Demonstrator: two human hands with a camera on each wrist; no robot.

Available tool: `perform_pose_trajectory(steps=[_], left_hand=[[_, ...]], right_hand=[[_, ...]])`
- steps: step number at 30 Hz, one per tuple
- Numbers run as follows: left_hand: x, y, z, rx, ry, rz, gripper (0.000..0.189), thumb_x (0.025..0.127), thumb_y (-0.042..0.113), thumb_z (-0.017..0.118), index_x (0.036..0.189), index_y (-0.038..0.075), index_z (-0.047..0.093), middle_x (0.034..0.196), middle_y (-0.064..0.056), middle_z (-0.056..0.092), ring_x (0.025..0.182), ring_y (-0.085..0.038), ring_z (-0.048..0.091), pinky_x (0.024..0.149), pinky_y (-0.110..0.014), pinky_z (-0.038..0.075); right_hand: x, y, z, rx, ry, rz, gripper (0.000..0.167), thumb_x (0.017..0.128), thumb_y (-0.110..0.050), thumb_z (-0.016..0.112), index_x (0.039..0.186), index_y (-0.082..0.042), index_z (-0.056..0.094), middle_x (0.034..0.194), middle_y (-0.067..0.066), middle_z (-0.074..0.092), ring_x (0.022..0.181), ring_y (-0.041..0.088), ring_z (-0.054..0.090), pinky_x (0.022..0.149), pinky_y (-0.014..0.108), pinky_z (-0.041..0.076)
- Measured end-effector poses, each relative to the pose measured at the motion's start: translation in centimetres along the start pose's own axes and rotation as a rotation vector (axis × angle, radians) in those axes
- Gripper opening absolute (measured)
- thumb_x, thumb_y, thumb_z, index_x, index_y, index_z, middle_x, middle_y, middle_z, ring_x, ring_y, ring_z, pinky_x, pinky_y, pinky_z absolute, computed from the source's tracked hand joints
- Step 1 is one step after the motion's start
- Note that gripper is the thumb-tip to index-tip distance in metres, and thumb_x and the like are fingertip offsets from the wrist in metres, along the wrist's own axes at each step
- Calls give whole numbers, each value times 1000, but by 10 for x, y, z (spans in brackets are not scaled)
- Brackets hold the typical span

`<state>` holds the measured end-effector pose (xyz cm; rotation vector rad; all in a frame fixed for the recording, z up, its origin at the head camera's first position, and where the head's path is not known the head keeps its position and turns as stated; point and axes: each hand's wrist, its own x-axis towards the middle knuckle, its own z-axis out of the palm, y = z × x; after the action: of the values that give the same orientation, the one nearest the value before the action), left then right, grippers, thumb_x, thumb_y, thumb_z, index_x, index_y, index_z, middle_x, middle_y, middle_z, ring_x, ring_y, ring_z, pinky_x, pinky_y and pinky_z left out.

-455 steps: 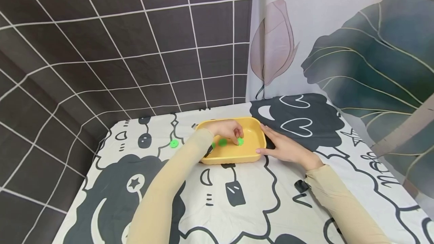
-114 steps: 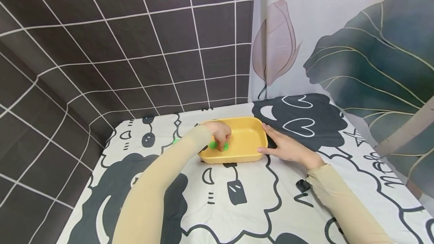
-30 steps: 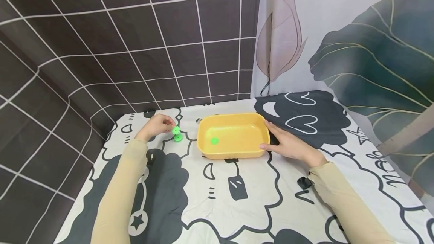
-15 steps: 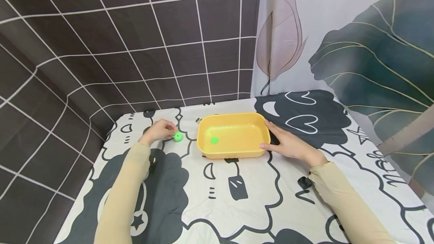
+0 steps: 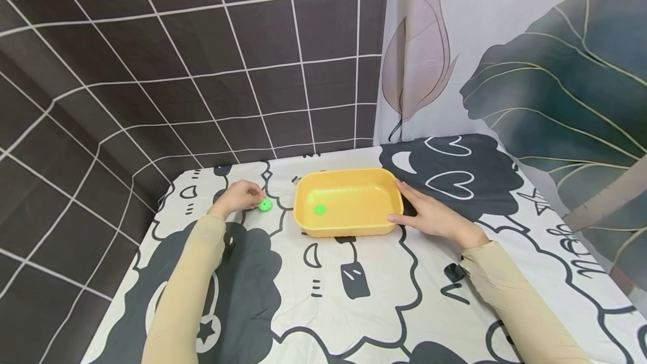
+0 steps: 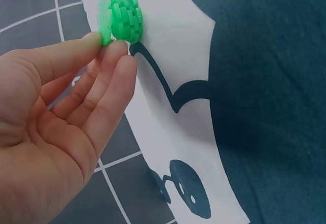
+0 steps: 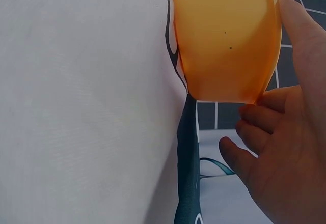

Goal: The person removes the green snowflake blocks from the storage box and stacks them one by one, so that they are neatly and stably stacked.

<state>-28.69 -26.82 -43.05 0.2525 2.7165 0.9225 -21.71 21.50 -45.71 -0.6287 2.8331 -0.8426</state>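
My left hand [image 5: 240, 196] pinches the edge of a green notched plastic disc [image 6: 105, 18] between thumb and finger. That disc lies against a small stack of similar green discs [image 6: 128, 18] on the patterned cloth, left of a yellow tray [image 5: 349, 229]. In the head view the stack [image 5: 265, 204] is partly covered by my fingertips. Another green disc [image 5: 320, 209] lies inside the tray, toward its left end. My right hand [image 5: 429, 215] rests at the tray's right end, its fingers extended along the rim and the thumb at the near corner.
Black-and-white cartoon cloth [image 5: 303, 319] covers the surface under everything. A dark gridded curtain [image 5: 227, 72] hangs behind and to the left. A pale curtain with a flower and leaf print [image 5: 419, 60] hangs at the back right.
My left hand has left the tray with a green disc and lowered it onto the stack at the left. The tray now shows one disc, fewer than before. My right hand stays at the tray.
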Motion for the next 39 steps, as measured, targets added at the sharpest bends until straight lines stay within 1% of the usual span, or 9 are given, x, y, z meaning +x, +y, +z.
perform_pose_trajectory(steps=[10, 15, 19, 21, 24, 28, 32, 35, 39], left_hand=[[0, -3, 2, -1, 4, -8, 18, 97, 8, 64, 108, -4, 71, 102, -15, 71, 88, -21, 68, 82, -33, 58], [-4, -6, -2, 21, 5, -11, 27, 93, 17, 70, 115, 0, 71, 110, -14, 69, 99, -27, 66, 92, -44, 54], [-7, -7, -3, 22, -41, -28, 39, 88, 22, 76, 121, 2, 68, 117, -15, 67, 105, -30, 63, 96, -51, 48], [-6, -7, -2, 9, -78, -30, 44, 86, 22, 78, 124, 2, 65, 120, -16, 65, 106, -31, 63, 98, -52, 48], [-7, -7, 0, 9, -114, -13, 49, 85, 21, 79, 127, 1, 63, 123, -18, 63, 105, -30, 63, 97, -52, 49], [-7, -9, 4, 28, -116, -11, 50, 84, 18, 79, 128, 0, 62, 121, -18, 63, 103, -30, 61, 96, -51, 49], [-4, -10, 7, 45, -107, -23, 49, 84, 16, 80, 128, 1, 63, 120, -17, 63, 106, -32, 59, 98, -51, 48], [-2, -10, 9, 61, -110, -1, 48, 84, 15, 80, 128, 3, 63, 123, -17, 62, 111, -33, 57, 100, -53, 46], [0, -9, 10, 75, -118, 33, 46, 83, 13, 80, 126, 3, 65, 116, -15, 62, 106, -31, 55, 97, -51, 47]], right_hand=[[-1, 0, 0, 2, -5, 9, 108, 86, -72, 61, 162, -13, 13, 165, 19, 18, 148, 42, 24, 116, 59, 27], [0, 0, -1, 5, -8, 7, 107, 87, -71, 61, 162, -12, 13, 165, 19, 17, 149, 41, 23, 116, 59, 26], [2, 0, 0, 4, -6, 1, 107, 87, -71, 61, 162, -12, 12, 165, 18, 17, 149, 41, 24, 116, 59, 26], [2, 0, 0, 4, -5, 2, 108, 87, -71, 61, 162, -12, 12, 165, 18, 17, 148, 41, 24, 116, 59, 27], [2, 0, 0, 8, -5, 0, 108, 86, -71, 61, 162, -12, 12, 165, 19, 17, 148, 41, 24, 116, 59, 27], [3, 0, 1, 5, -6, -1, 108, 86, -71, 61, 162, -10, 13, 165, 19, 18, 148, 41, 24, 116, 59, 27], [3, 0, 1, 2, -7, -6, 108, 86, -71, 62, 162, -10, 13, 165, 20, 18, 148, 41, 24, 116, 58, 27], [3, 0, 0, 2, -8, -6, 109, 86, -71, 62, 162, -11, 13, 165, 20, 18, 148, 41, 24, 116, 58, 27], [3, 0, -1, 1, -10, 3, 109, 86, -72, 62, 162, -12, 12, 165, 20, 18, 148, 42, 24, 116, 59, 26]])
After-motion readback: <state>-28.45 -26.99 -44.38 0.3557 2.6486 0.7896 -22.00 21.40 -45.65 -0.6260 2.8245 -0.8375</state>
